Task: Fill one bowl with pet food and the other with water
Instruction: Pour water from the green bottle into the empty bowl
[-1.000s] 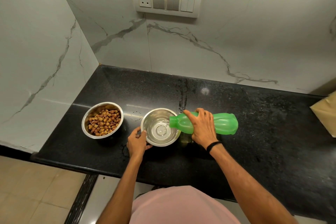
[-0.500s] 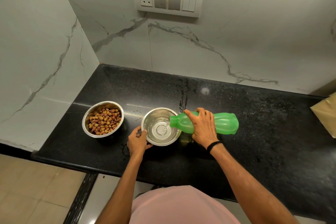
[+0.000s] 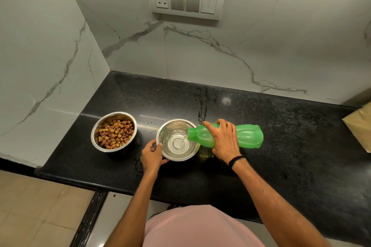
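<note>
Green translucent plastic bottle (image 3: pixel 249 136) lay nearly level, long axis left-right, mouth pointing left over the round steel bowl (image 3: pixel 170 126), where clear water pooled. Right hand (image 3: pixel 223 140) wrapped its middle; left hand (image 3: pixel 151 155) gripped that bowl's rim on the black stone surface (image 3: pixel 281 166). Just left stood a second steel bowl (image 3: pixel 96 136) of brown kibble (image 3: pixel 115 134).

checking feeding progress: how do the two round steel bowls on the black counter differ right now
The left round steel bowl holds brown kibble; the right round steel bowl holds shallow clear water. No hand touches the left bowl; the left hand grips the right bowl's rim while the right hand tips a green plastic bottle over it. Both are shiny and upright.
</note>
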